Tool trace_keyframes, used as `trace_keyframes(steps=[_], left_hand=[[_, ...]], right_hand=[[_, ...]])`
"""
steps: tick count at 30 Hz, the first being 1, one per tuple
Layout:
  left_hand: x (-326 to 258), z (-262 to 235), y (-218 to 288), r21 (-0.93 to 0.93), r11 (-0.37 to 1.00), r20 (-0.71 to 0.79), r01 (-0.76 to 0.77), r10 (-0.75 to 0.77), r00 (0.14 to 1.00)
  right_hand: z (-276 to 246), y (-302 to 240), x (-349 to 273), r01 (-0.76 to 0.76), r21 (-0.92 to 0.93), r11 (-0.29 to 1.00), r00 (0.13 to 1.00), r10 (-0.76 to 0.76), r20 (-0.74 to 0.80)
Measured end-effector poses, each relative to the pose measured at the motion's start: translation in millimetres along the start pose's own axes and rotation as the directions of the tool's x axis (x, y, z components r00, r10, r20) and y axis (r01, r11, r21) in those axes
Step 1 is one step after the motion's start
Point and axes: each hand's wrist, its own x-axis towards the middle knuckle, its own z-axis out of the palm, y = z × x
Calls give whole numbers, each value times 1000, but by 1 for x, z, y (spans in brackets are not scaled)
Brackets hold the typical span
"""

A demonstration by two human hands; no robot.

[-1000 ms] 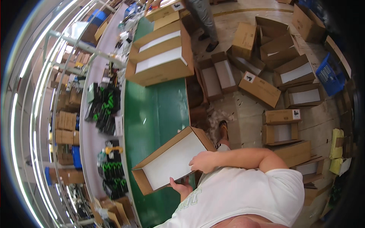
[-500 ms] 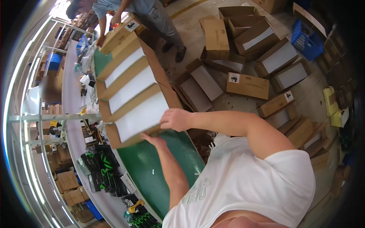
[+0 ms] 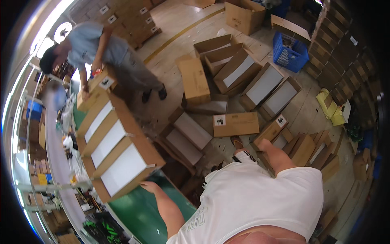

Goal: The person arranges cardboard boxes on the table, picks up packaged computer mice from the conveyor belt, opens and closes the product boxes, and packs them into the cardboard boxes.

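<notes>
Three open cardboard boxes stand side by side on the green tabletop, each with a white sheet or lining inside. My left hand (image 3: 149,186) is at the bottom edge of the nearest box (image 3: 124,168), its fingers stretched out rather than wrapped round it. Out to the right, my right hand (image 3: 266,146) is low beside a cardboard carton (image 3: 271,131) among the boxes on the floor. Its fingers are hidden, so whether it grips anything does not show.
Ahead on the left, another person (image 3: 97,49) handles a taped carton (image 3: 97,87) on the green table (image 3: 150,209). Several open boxes lie on the floor, with a closed carton (image 3: 235,124) among them. A blue crate (image 3: 290,52) stands farther back. Black-and-green packages (image 3: 103,227) lie at lower left.
My right hand has left the nearest box's rim and swung right toward the floor boxes. My left hand stays by that box. The view has turned to the right.
</notes>
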Motion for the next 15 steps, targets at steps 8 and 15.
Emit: trace_keyframes(steps=[8,15], left_hand=[[-260,53,-104,820,470,322,-326,92,942],[-292,57,-24,715,643,650,-275,-466,601]], right_hand=[[2,6,61,-320,314,894,943,334,11],[-186,-28,219,-122,427,896,992,124,25]])
